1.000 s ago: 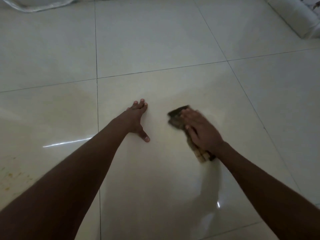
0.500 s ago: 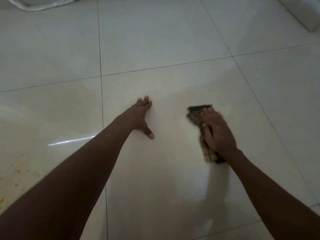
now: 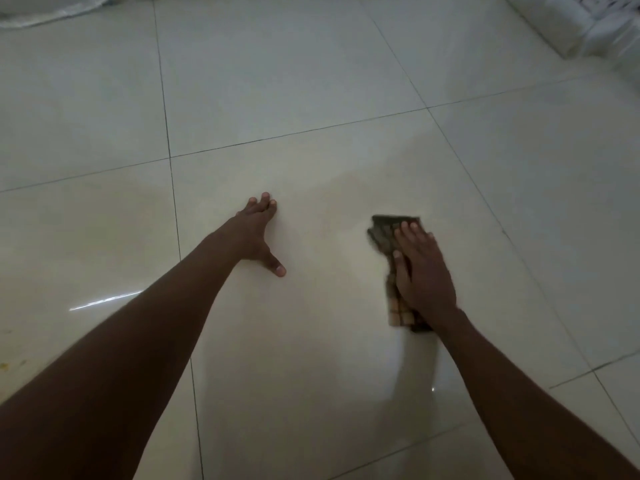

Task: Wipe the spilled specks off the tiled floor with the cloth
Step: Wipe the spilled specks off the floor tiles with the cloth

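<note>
A folded brown checked cloth (image 3: pixel 388 233) lies flat on the glossy cream tiled floor (image 3: pixel 311 341). My right hand (image 3: pixel 420 271) presses down on it, palm flat, covering most of its right side. To the left, my left hand (image 3: pixel 256 233) rests flat on the same tile with the thumb spread, holding nothing. A few small yellow specks (image 3: pixel 5 366) show at the far left edge, on the neighbouring tile.
A white bundled fabric or bag (image 3: pixel 581 22) lies at the top right corner. Another pale plastic-like object (image 3: pixel 45 8) sits at the top left edge. Dark grout lines (image 3: pixel 166 133) divide the large tiles.
My right hand slid the cloth to the right, away from my left hand, then eased back slightly. My left hand stayed planted on the tile.
</note>
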